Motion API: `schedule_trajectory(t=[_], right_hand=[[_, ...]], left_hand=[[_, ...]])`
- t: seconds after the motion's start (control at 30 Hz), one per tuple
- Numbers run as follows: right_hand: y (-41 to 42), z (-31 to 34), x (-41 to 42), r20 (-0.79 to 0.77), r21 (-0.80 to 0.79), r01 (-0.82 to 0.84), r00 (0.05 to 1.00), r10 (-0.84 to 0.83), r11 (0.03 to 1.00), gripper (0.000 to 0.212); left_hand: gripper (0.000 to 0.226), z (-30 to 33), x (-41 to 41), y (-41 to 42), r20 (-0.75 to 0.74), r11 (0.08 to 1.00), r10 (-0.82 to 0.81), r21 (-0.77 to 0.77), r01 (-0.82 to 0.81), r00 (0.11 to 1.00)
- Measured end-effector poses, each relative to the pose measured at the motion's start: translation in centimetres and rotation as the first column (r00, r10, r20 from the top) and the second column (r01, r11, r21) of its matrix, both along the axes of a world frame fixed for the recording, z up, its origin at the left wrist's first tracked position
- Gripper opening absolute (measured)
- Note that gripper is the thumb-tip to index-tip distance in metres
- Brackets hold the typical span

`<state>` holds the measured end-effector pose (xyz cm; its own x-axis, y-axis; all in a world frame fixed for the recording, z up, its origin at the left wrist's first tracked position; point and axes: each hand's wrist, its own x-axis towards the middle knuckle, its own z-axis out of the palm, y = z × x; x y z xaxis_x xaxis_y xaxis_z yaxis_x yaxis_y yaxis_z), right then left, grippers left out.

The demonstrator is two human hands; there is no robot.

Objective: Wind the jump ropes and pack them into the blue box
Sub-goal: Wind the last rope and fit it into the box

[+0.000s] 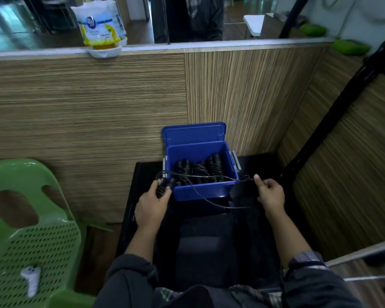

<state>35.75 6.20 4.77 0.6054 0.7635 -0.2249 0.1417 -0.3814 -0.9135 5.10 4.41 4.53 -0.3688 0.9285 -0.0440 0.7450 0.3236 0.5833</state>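
Rope (211, 202) between hands, before blue box (201, 190)

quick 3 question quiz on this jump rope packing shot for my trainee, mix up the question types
1. True or false: the lid of the blue box is open.
2. Which hand grips the jump rope handles? A) left hand B) right hand
3. Fill in: the right hand pinches the black ___, which runs across the front of the box.

Key:
1. True; the lid stands upright behind the box, which holds wound ropes.
2. A.
3. Cord.
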Motion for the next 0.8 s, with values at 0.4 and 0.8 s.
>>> schedule_trajectory(t=[0.4, 0.8], right_hand=[[-1.2, -2.5, 1.0, -0.312, -0.402, -0.105, 0.950, -0.028, 0.910, 0.033], [-0.6, 3.2, -5.2, 0.077, 0.136, -0.598, 0.801, 0.594, 0.790, 0.020]], left_hand=[[0.050, -0.2, 1.1, 0.2, -0.084, 0.983, -0.184, -0.034, 0.182, 0.979], [0.057, -0.6, 4.9, 0.1, -0.103, 0.878, -0.471, -0.149, 0.455, 0.876]])
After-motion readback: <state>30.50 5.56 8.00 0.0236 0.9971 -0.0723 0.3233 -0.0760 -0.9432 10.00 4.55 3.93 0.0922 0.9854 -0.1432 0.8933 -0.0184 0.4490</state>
